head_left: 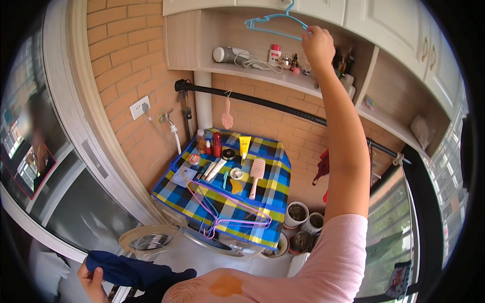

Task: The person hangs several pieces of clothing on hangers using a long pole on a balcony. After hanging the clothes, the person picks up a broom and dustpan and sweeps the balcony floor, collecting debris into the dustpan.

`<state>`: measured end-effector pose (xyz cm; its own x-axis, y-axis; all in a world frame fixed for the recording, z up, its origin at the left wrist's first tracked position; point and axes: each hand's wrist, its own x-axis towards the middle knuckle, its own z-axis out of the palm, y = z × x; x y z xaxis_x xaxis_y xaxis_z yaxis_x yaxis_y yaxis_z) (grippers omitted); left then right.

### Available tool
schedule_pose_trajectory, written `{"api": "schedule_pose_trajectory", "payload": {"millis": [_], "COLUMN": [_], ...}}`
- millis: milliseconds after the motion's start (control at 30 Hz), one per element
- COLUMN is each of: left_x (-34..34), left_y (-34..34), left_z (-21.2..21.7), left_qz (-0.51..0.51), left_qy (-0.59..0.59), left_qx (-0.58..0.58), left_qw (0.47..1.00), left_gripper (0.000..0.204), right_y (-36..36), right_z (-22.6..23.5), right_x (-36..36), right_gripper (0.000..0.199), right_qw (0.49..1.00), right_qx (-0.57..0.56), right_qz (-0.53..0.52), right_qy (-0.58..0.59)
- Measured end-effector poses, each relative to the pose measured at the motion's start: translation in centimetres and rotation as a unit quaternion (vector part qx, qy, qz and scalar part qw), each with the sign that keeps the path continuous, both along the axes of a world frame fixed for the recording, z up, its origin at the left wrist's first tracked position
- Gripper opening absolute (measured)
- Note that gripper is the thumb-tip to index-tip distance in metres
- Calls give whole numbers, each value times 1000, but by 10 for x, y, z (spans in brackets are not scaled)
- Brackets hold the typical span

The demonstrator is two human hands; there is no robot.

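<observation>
Raised at the top, my right hand (319, 46) is closed on one end of a light blue clothes hanger (275, 18) in front of the wall cabinets. The hook of the hanger points up at the cabinet doors. Low at the left, my left hand (92, 283) grips a dark navy piece of clothing (132, 271), which hangs across toward my body. Its exact kind cannot be made out. Below, a purple hanger (242, 222) and a blue one partly under it lie at the front of the checked cloth (207, 204).
On the checked cloth stand bottles, tubes and a pink hairbrush (256, 177). A round washer door (149, 241) stands open at the front. A black rail (252, 103) runs under the shelf, which holds a hair dryer (230, 54). Potted plants (297, 214) stand at the right.
</observation>
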<state>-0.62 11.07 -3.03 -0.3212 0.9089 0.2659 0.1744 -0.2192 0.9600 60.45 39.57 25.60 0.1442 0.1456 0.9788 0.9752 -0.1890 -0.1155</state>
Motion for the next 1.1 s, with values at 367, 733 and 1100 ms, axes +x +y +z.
{"api": "schedule_pose_trajectory", "payload": {"millis": [367, 733, 1100], "left_x": [81, 59, 36], "left_y": [2, 8, 8], "left_z": [52, 23, 47], "left_qz": [174, 128, 137], "left_qy": [31, -23, -101], "left_qx": [-124, 49, 19], "left_qw": [976, 990, 985], "left_gripper": [29, 32, 25], "right_y": [72, 56, -23], "right_z": [31, 54, -121], "right_x": [58, 61, -100], "right_gripper": [19, 29, 29], "right_qw": [995, 981, 734], "right_qx": [-12, 20, -331], "right_qz": [-81, 150, 562], "right_qy": [-57, 118, 190]}}
